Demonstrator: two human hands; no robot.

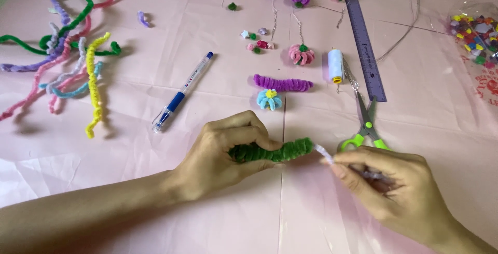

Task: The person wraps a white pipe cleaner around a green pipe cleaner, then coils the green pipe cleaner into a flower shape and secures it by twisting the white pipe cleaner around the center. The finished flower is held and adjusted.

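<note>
While both forearms come in from the near edge and lie low over the pink table cover point(155, 145), the left hand point(223, 153) is curled over, knuckles up, its fingers and thumb closed around one end of a green coiled pipe cleaner point(280, 152). The coil lies level between the two hands, just above the cover. The right hand point(394, 192) comes in from the right with the wrist bent inward, thumb and forefinger pinched on a thin white stem point(324, 154) that sticks out of the coil's right end; the other fingers are folded into the palm.

Just beyond the right hand lie green-handled scissors point(365, 127), blades pointing away. Farther back, near the middle, are a small blue and yellow pipe-cleaner flower point(268, 99) and a purple coil point(282, 83), with a white thread spool point(335, 66) and a pink flower point(301, 54) behind them. A blue pen point(181, 92) lies aslant to the left. A purple ruler point(364, 41) runs away on the right, and a clear bag of coloured beads point(477, 33) sits at the right edge. At far left is a loose heap of wavy pipe cleaners point(67, 46) in many colours. More small flowers line the far edge.
</note>
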